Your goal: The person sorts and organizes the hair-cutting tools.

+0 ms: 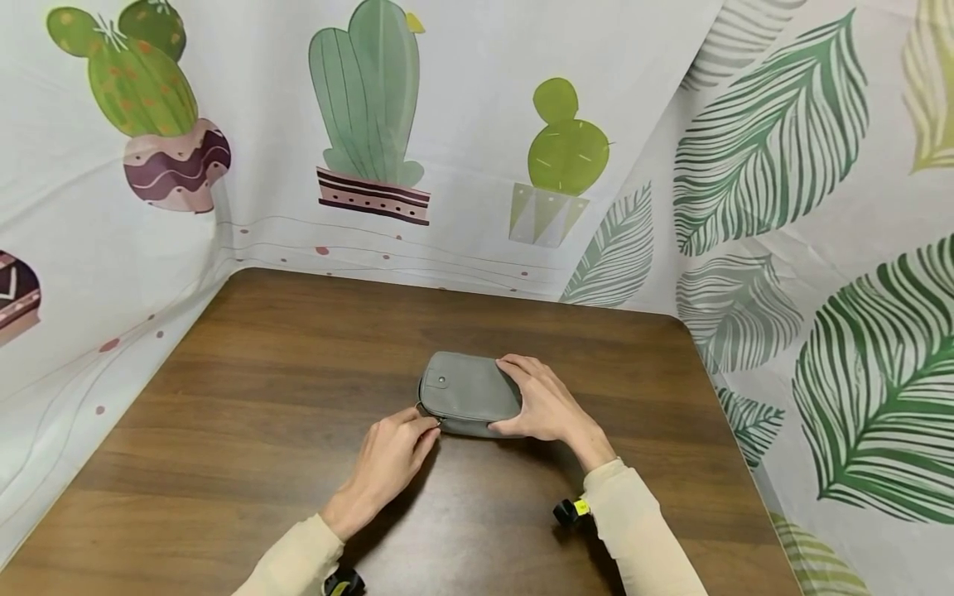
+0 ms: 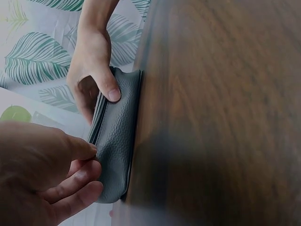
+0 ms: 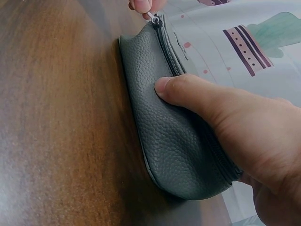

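A grey leather zip pouch (image 1: 471,386) lies on the brown wooden table, with a small snap stud near its left end. My right hand (image 1: 547,401) grips the pouch's right end, thumb (image 3: 176,92) pressed on the near side and fingers over the far edge. At the front left corner, my left hand (image 1: 391,455) pinches the zipper pull (image 3: 155,20) between thumb and forefinger. The zipper (image 3: 170,52) runs along the pouch's upper edge in the right wrist view. In the left wrist view, the left fingers hide the pull and the pouch (image 2: 117,136) shows its pebbled side.
The wooden table (image 1: 298,348) spreads around the pouch, its far edge against a white cloth (image 1: 469,99) printed with cacti. Another cloth with leaf prints (image 1: 775,141) hangs at the right. Small black devices (image 1: 568,513) sit at both wrists.
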The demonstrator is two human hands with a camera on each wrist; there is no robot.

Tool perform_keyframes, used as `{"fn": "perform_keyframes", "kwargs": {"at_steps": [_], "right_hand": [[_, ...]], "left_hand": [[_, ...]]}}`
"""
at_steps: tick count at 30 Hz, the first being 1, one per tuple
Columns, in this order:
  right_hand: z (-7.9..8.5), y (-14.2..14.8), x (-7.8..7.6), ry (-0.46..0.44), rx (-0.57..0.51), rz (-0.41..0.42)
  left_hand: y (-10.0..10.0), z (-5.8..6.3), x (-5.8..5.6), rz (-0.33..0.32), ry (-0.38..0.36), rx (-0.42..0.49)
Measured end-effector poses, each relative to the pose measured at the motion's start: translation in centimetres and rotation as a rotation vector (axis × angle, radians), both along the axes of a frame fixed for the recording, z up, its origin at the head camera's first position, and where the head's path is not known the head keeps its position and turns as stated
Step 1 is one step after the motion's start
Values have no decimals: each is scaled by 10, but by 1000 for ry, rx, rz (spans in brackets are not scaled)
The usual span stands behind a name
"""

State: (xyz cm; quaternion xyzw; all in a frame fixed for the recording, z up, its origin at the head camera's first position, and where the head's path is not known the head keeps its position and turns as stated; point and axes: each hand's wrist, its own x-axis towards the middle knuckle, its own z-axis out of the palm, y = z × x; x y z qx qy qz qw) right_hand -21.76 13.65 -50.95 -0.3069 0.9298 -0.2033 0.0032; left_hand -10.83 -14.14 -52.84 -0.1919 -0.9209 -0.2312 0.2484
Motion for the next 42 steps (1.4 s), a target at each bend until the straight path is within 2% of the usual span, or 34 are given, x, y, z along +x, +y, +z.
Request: {"fn": "perform_keyframes", "kwargs": {"at_steps": [5, 6, 9, 12, 13, 16, 25, 37, 42], "right_hand": [[-2, 1, -1, 8, -35, 13], [-11, 6, -7, 21, -53, 34], [-12, 7, -7, 30, -67, 38], [-12, 7, -7, 19, -59, 31], [-3, 3, 0, 3, -42, 10], [-2, 2, 0, -9, -17, 0], [-1, 2, -1, -26, -10, -4], [-1, 2, 0, -26, -15, -2], [-1, 2, 0, -36, -19, -2]], "left_hand": [[-4, -1, -1, 6, 11, 22], [-4, -1, 0, 5, 6, 28], [-6, -2, 0, -5, -8, 46], [-9, -3, -1, -14, -12, 61], [-10, -3, -1, -17, -12, 68], [-15, -2, -1, -14, -13, 90], [-33, 3, -8, 56, -48, 174], [-35, 2, -17, 44, -108, 171], [-36, 2, -20, 34, -112, 162]]}}
